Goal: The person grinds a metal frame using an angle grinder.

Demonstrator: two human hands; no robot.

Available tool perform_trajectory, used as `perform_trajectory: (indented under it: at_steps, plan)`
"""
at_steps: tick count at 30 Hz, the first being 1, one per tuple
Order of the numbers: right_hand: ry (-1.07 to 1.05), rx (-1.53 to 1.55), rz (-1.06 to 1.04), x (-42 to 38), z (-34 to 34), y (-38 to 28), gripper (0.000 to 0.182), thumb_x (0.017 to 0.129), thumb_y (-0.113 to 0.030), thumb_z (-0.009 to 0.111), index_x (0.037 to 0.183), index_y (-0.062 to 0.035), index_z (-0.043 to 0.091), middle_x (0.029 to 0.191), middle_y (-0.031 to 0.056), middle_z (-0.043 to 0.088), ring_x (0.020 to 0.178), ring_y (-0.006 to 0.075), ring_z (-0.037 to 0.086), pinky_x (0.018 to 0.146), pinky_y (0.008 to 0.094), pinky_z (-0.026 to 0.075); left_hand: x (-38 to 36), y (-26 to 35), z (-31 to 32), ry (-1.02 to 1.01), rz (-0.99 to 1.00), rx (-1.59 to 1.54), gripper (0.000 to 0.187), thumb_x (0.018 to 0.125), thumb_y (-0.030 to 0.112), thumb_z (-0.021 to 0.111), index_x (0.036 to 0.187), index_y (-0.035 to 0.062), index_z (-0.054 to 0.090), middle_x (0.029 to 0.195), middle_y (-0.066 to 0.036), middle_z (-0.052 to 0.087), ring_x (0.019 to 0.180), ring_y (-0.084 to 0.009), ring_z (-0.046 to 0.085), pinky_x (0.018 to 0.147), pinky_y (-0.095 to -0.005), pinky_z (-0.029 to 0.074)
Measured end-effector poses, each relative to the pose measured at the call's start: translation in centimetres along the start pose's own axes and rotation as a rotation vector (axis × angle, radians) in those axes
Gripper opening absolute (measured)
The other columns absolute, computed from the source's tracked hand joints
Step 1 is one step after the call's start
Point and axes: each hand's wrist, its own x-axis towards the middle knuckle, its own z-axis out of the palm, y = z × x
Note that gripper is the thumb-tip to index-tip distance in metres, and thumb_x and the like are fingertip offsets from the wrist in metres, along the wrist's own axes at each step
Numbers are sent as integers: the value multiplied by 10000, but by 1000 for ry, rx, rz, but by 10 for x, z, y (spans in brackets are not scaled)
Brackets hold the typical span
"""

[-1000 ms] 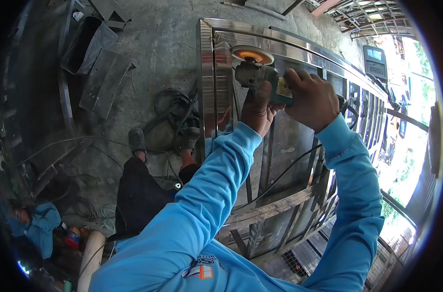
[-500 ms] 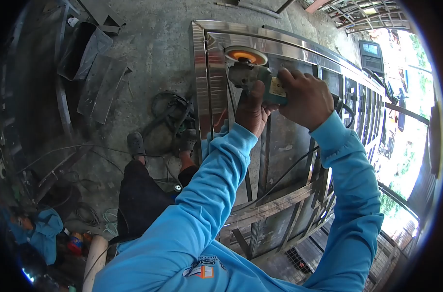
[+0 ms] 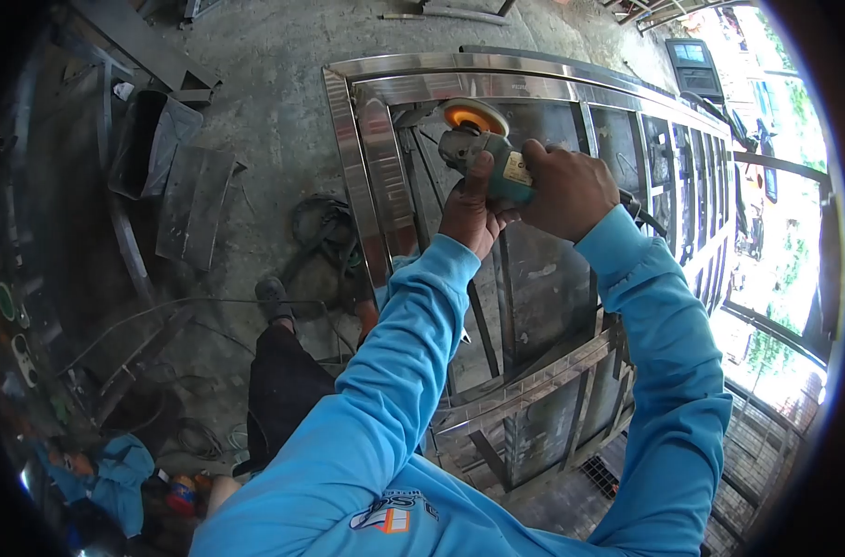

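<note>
An angle grinder [image 3: 487, 163] with a teal body and a round disc [image 3: 476, 118], orange at its centre, is held in both hands. My left hand [image 3: 473, 209] is wrapped round its underside near the head, thumb up along the side. Closed over the rear of the body is my right hand [image 3: 573, 188]. The disc is at the inner edge of the shiny top bar of a metal frame [image 3: 422, 86], near its corner. Whether it touches the metal cannot be made out.
Coiled hoses [image 3: 325, 227] lie on the concrete floor left of the frame. Farther left are a black bin [image 3: 153, 144] and a bent metal sheet [image 3: 195, 204]. A person in a blue sleeve [image 3: 123, 478] is at the lower left.
The view has shifted, and more of the frame's left corner shows. The grinder's disc has tilted and moved rightward along the top bar, away from the corner. Both hands still hold the grinder.
</note>
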Motion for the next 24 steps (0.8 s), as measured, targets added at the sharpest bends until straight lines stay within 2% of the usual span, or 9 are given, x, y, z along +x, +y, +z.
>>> perform_trajectory:
  at_steps: [2, 5, 9, 15, 17, 20, 24]
  plan:
    - [42, -8, -42, 3, 4, 0, 600, 716, -508, 818, 1062, -83, 574, 929, 160, 684, 819, 366, 709, 739, 463, 567, 0, 1, -2, 2, 58, 1, 626, 920, 596, 631, 1304, 108, 552, 1145, -30, 671, 1014, -153, 671, 822, -319, 566]
    - [51, -82, -72, 5, -8, -13, 555, 751, -456, 812, 1107, -80, 612, 945, 139, 704, 895, 327, 717, 759, 419, 582, -7, 2, -4, 23, 154, -22, 665, 898, 614, 649, 1317, 109, 543, 1168, -19, 662, 1055, -152, 655, 869, -320, 552]
    - [154, -136, -182, 15, -3, -16, 498, 758, -369, 807, 1114, -83, 608, 962, 141, 702, 892, 319, 719, 746, 407, 585, -14, 7, 3, 68, 285, -52, 706, 867, 621, 686, 1338, 120, 526, 1211, -7, 645, 1107, -152, 633, 933, -324, 524]
    - [174, -113, -186, 14, -7, -16, 462, 755, -320, 807, 1101, -77, 619, 951, 136, 707, 893, 320, 720, 743, 403, 587, -14, 11, 3, -26, 264, -2, 734, 855, 617, 704, 1371, 137, 499, 1290, -27, 603, 1176, -156, 595, 957, -342, 515]
    - [122, -115, -157, 11, -10, -15, 458, 752, -315, 810, 1095, -77, 622, 947, 132, 709, 890, 322, 722, 741, 399, 588, -16, 9, 0, 38, 254, -4, 730, 860, 622, 695, 1370, 136, 502, 1290, -26, 603, 1175, -159, 596, 956, -342, 516]
    - [174, -109, -247, 20, -3, -14, 488, 748, -334, 818, 1109, -79, 610, 961, 130, 705, 886, 315, 719, 742, 400, 587, -11, 9, 2, 84, 269, -56, 725, 868, 622, 684, 1374, 135, 503, 1274, -23, 613, 1157, -165, 608, 957, -340, 515]
    - [210, -93, -190, 16, 5, -9, 477, 750, -318, 815, 1111, -84, 609, 953, 134, 703, 896, 304, 719, 759, 401, 587, -13, 8, 7, 116, 278, -16, 707, 896, 613, 652, 1387, 129, 496, 1249, -17, 629, 1125, -175, 627, 935, -328, 525]
